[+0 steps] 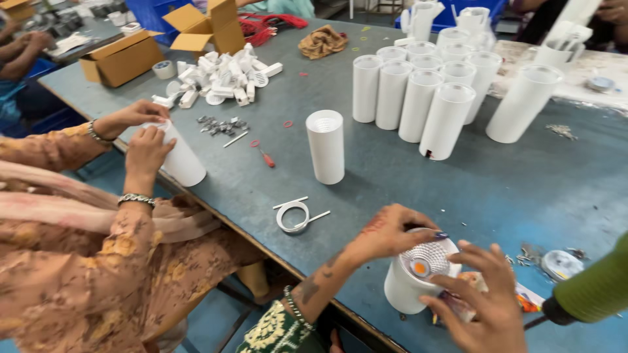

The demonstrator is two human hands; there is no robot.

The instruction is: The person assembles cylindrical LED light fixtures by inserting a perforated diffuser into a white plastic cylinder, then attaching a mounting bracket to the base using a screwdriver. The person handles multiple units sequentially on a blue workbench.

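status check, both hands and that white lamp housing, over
Left hand and right hand both grip white cylindrical housing, reflector facing up. Ring clip lies apart on table. Co-worker's hands work another cylinder.

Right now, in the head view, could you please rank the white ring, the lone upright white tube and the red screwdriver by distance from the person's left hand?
From the left hand:
1. White ring, just left on the table.
2. Lone upright white tube, beyond the ring.
3. Red screwdriver, farther left.

Assembly workshop, white lamp housings [418, 98], cardboard boxes [121, 59]
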